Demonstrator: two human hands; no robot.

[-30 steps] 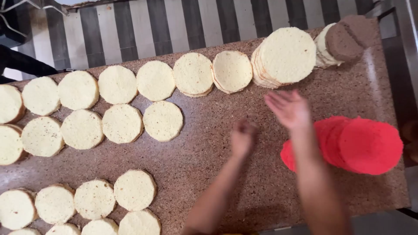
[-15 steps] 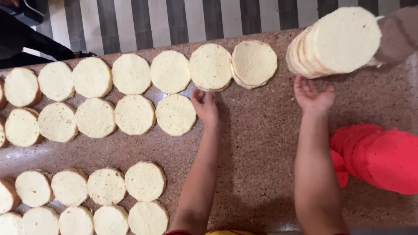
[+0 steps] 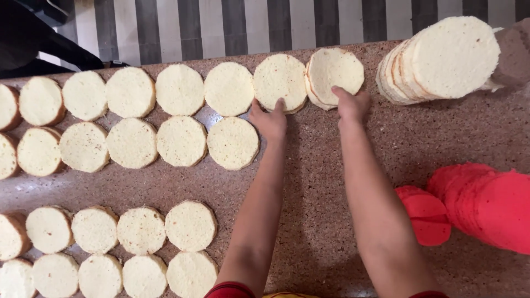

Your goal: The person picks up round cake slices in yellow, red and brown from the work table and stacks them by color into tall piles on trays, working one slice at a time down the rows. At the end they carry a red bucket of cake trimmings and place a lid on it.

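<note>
Pale, round sponge cake layers lie in rows on a speckled brown stone counter (image 3: 331, 221). The left hand (image 3: 269, 118) rests flat with fingers loose on the near edge of one pale cake round (image 3: 279, 80) in the far row, gripping nothing. The right hand (image 3: 351, 104) pinches the near edge of the small stack of pale rounds (image 3: 335, 69) just beside it. A tall leaning stack of pale rounds (image 3: 441, 58) stands at far right; red cake rounds (image 3: 475, 204) lie well apart, nearer the person.
</note>
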